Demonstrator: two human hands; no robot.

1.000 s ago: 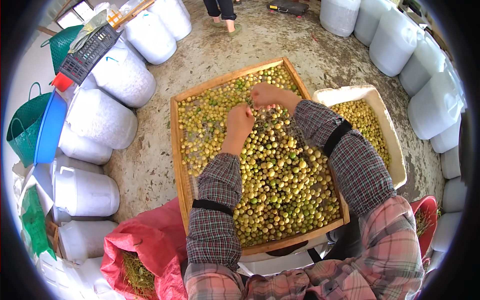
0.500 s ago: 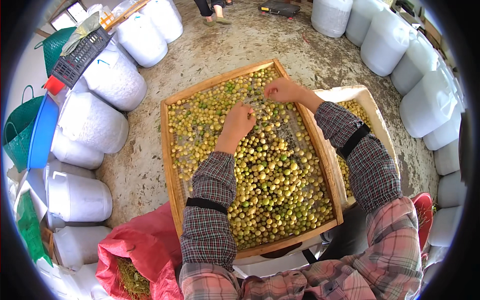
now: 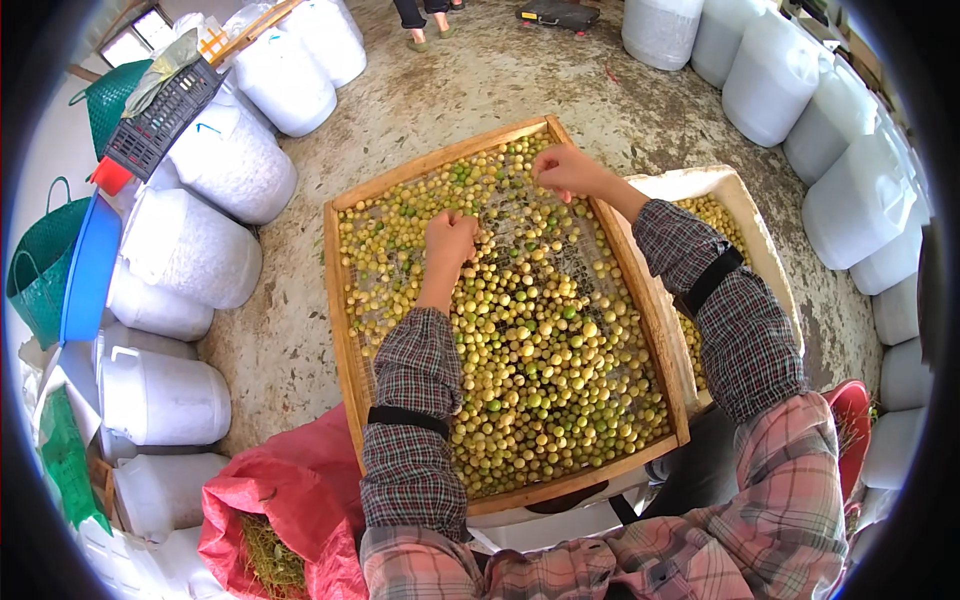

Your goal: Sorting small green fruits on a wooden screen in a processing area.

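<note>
A wooden-framed mesh tray (image 3: 580, 475) lies before me, spread with small round yellow and green fruits (image 3: 540, 370). They are heaped thickest in the near and right part, while wire mesh shows between them near the middle and right rail. My left hand (image 3: 452, 243) is over the left-middle fruits, its fingers curled together; anything in the fingertips is too small to make out. Near the far right corner, my right hand (image 3: 567, 172) hovers at the rail with thumb and fingers bent inward. Whether a fruit sits in that pinch is hidden.
A pale box (image 3: 770, 240) with more fruits stands against the tray's right side. A red sack (image 3: 320, 460) of dry plant matter sits at the near left. White drums (image 3: 225, 165) line the left, translucent jugs (image 3: 770, 80) the right. Another person's legs (image 3: 425, 15) show at the far end.
My left hand has shifted left and slightly away from me over the fruits. My right hand has moved slightly right and away from me, staying by the far right corner.
</note>
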